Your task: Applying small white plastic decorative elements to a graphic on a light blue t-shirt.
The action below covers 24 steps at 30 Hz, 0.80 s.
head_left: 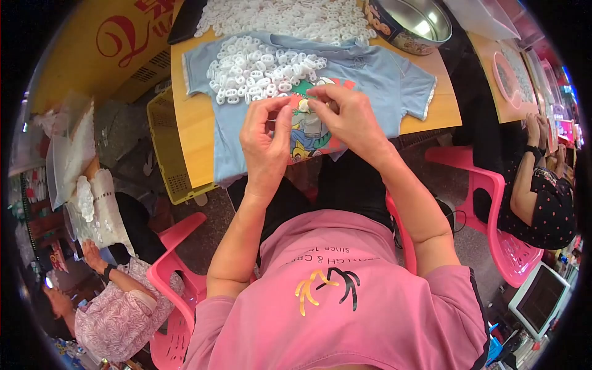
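Working at the near edge of the wooden table (pixel 192 117), we are bringing both hands together over a light blue child's T-shirt (pixel 382 74) that is lying spread flat on it. Our left hand (pixel 265 139) is curling its fingers inward, thumb and forefinger pinching at a small white plastic piece (pixel 302 105), and our right hand (pixel 346 117) is closing its own fingertips on the same piece from the other side, so both hands are gripping it between them just above the shirt's printed cartoon picture. We cannot tell the exact shape of the piece, since our fingers are covering most of it. Just beyond our hands a heap of white plastic rings (pixel 259 68) is resting on the upper part of the shirt, and a larger pile of the same white pieces (pixel 290 18) is lying farther back on the table. A round metal tin (pixel 410 24) is standing at the far right corner. A yellow plastic crate (pixel 163 148) is sitting beside the table on our left, a pink plastic chair (pixel 176 271) is standing near it, and other people are sitting at both sides
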### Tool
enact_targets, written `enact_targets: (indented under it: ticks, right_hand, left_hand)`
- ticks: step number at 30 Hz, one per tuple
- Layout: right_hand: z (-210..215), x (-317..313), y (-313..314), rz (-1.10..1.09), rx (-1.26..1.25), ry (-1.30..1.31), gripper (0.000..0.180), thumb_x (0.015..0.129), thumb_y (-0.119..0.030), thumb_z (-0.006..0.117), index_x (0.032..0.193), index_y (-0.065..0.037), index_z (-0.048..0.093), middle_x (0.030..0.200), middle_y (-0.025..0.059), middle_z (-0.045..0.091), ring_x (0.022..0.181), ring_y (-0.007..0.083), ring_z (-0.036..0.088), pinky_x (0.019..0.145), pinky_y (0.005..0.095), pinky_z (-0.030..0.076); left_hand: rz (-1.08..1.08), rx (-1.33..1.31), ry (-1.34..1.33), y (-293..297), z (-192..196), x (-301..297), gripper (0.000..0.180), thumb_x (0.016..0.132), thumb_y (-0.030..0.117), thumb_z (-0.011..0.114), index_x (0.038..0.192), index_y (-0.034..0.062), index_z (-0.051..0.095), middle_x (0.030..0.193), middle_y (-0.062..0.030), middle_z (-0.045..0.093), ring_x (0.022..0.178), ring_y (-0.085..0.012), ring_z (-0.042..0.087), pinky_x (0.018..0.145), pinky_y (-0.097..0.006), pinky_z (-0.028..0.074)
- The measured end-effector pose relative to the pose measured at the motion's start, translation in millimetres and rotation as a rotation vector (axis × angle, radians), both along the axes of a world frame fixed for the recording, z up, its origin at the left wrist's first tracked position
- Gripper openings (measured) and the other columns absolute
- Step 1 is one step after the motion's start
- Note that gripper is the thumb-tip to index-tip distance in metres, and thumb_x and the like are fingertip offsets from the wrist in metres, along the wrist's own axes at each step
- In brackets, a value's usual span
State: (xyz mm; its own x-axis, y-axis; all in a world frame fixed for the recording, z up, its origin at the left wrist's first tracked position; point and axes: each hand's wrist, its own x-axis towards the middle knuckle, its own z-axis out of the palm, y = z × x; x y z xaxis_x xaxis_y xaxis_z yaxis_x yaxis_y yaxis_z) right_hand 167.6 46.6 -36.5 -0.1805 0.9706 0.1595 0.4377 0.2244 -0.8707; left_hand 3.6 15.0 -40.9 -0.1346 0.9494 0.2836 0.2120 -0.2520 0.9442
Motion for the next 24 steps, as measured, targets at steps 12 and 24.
enact_targets:
  ticks: [12,24]
  right_hand:
    - [-3.6,-4.6,38.6,-0.157,0.266,-0.549,0.019,0.084,-0.025,0.068,0.085,-0.007,0.066,0.084,0.0079,0.064,0.077,0.0298,0.064,0.066,0.0399,0.050]
    - [17.6,14.2,4.0,-0.030,-0.075,0.149,0.016,0.085,-0.013,0.071,0.088,0.002,0.066,0.075,0.0044,0.058,0.062,0.0104,0.052,0.057,0.0219,0.042]
  left_hand:
    - [-0.009,-0.038,-0.016,-6.6,0.3,-4.1,0.010,0.092,0.006,0.061,0.100,0.0006,0.064,0.092,-0.0026,0.058,0.074,-0.0068,0.054,0.062,-0.021,0.044]
    - [-0.114,-0.084,-0.141,2.2,1.5,9.4,0.016,0.094,0.006,0.059,0.107,-0.0010,0.064,0.097,-0.0064,0.063,0.080,-0.0094,0.062,0.067,-0.023,0.052]
